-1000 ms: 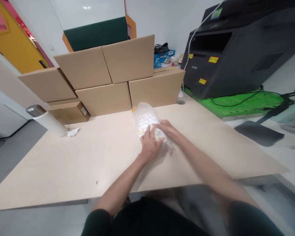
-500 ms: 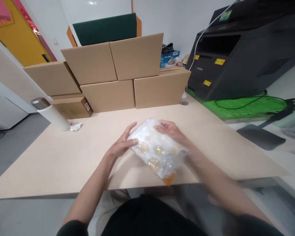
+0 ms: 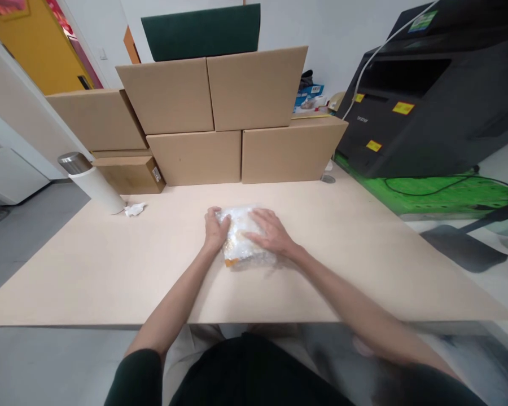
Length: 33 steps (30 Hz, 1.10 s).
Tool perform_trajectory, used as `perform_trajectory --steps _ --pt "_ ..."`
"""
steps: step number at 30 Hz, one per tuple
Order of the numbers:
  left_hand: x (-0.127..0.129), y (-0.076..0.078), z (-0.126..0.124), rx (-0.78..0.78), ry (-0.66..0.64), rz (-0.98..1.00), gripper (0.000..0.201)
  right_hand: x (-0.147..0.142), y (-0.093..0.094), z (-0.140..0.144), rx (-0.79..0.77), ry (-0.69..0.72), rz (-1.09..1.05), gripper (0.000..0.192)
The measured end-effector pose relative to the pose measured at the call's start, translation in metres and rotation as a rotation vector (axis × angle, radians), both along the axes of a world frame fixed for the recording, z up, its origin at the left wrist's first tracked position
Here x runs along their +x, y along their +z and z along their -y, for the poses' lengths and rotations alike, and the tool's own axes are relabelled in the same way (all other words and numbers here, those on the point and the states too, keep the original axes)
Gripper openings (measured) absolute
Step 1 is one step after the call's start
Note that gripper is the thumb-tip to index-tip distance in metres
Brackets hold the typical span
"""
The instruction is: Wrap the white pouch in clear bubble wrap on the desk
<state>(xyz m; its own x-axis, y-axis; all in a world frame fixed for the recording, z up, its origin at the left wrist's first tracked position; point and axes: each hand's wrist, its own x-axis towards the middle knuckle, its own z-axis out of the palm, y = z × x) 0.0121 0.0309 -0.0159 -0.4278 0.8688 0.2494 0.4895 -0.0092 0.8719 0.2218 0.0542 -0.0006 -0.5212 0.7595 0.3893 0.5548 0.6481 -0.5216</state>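
A shiny white package in clear plastic wrap [image 3: 239, 238] lies on the table in front of me, with an orange patch at its near left corner. Gold spots show faintly on it, and its surface is partly blurred. My left hand [image 3: 215, 230] grips the package's left edge, thumb on top and fingers round the far left corner. Flat across its upper right side rests my right hand [image 3: 273, 232], fingers spread and touching the plastic. Loose clear wrap sticks out below the right palm.
Stacked cardboard boxes [image 3: 195, 160] line the table's back edge, a dark green box [image 3: 203, 34] on top. At the back left stand a white cylinder with a metallic top [image 3: 97, 186] and a crumpled tissue [image 3: 134, 209]. A black printer [image 3: 410, 124] sits at right.
The package has gone from being held up and tilted between both hands to lying on the table, turned so its orange corner points left. My right hand has flattened onto it.
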Motion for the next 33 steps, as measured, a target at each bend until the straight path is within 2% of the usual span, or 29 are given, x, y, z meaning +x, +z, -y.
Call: perform_trajectory --steps 2,3,8,11,17,23,28,31,33 --pt "0.0 0.004 0.008 -0.048 -0.045 -0.095 0.036 0.01 -0.005 0.001 -0.058 0.107 0.121 0.072" --pt "-0.001 0.007 0.012 -0.07 -0.085 -0.148 0.041 0.015 -0.008 0.001 -0.091 0.137 0.152 0.077" --pt "-0.015 0.02 0.029 -0.276 -0.384 -0.41 0.111 0.033 -0.026 -0.006 -0.169 0.23 0.167 0.095" --pt "-0.025 0.024 0.032 -0.359 -0.492 -0.504 0.129 0.036 -0.031 -0.007 -0.19 0.26 0.16 0.098" --pt "-0.033 0.023 0.028 -0.418 -0.572 -0.556 0.134 0.037 -0.026 0.0 -0.242 0.285 0.177 0.101" --pt "-0.037 0.019 0.018 -0.422 -0.635 -0.536 0.134 0.036 -0.023 0.01 -0.247 0.217 0.188 0.094" --pt "-0.033 0.018 0.023 -0.451 -0.616 -0.594 0.136 0.033 -0.021 0.015 -0.237 0.177 0.209 0.094" --pt "-0.031 0.022 0.034 -0.44 -0.591 -0.616 0.125 0.033 -0.018 0.017 -0.258 0.16 0.238 0.094" --pt "-0.032 0.026 0.039 -0.432 -0.621 -0.627 0.117 0.034 -0.015 0.017 -0.281 0.168 0.254 0.095"
